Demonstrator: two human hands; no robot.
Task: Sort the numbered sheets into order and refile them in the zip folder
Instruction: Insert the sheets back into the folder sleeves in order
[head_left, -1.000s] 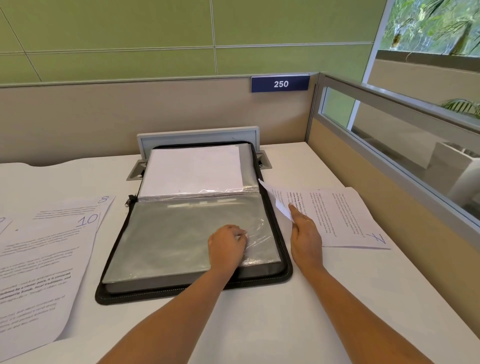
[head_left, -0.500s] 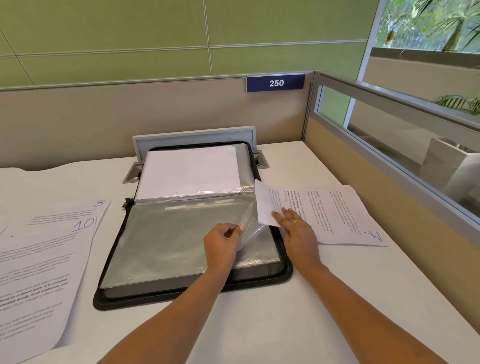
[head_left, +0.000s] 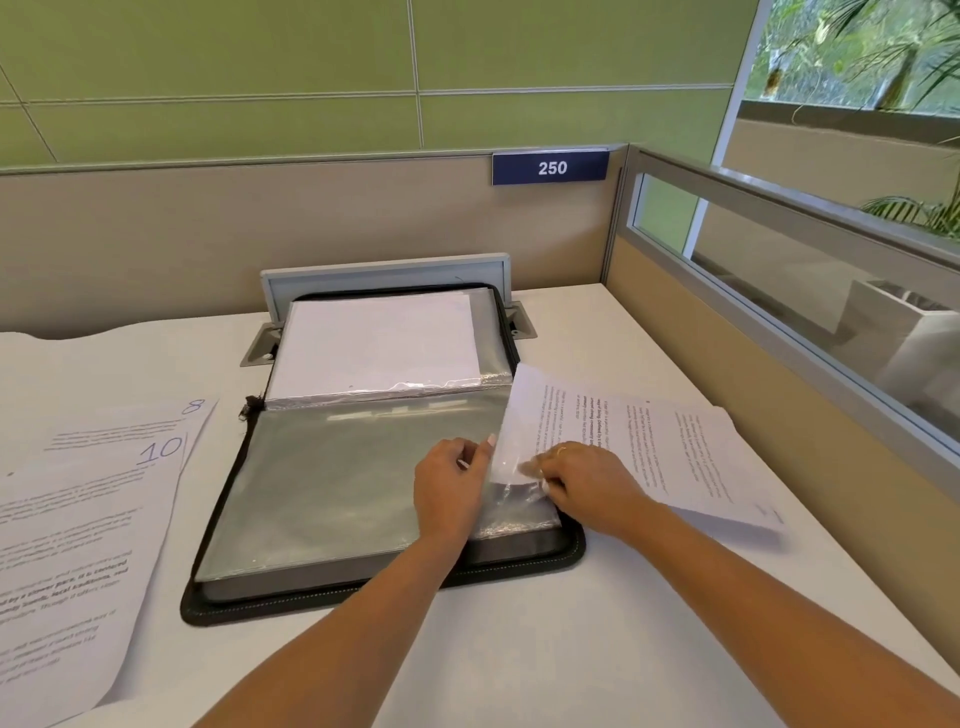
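Zip folder (head_left: 363, 597): open flat on the desk, black-edged.
Plastic sleeve (head_left: 337, 467): topmost in the folder; its right edge is lifted, pinched by the left hand (head_left: 452, 483).
Printed sheet (head_left: 649, 441): at the folder's right edge, corner inside the sleeve mouth, gripped by the right hand (head_left: 587, 488).
Sheets "10" (head_left: 78, 519) and "8" (head_left: 130, 426): left of the folder.

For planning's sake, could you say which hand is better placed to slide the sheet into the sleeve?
Probably right: the right hand grips the sheet at the sleeve, while the left hand pinches it open.
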